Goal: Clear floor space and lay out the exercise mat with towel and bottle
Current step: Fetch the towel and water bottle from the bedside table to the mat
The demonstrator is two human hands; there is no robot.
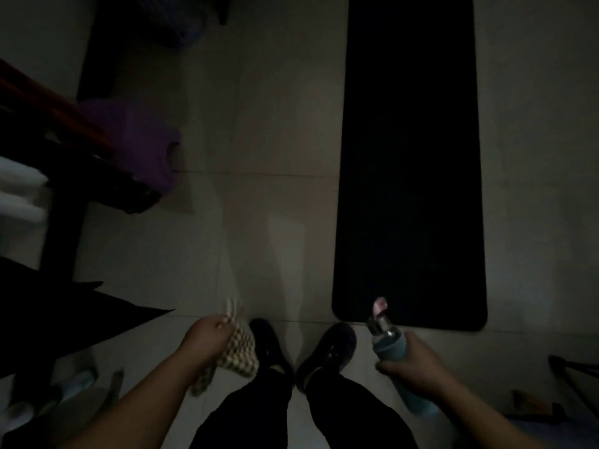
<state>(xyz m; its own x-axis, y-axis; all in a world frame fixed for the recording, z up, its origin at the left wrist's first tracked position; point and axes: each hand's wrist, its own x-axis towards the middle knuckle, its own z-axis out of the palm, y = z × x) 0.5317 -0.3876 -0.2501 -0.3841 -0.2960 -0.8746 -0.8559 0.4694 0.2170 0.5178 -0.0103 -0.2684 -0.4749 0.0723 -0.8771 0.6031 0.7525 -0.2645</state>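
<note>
pale tiled floor | black exercise mat unrolled flat | purple stool at left

We see a purple stool on the pale tile floor | white folded cloths left of the stool | two black shoes below it.

I can read no text, label, brand or number anywhere here; the scene is too dim.
</note>
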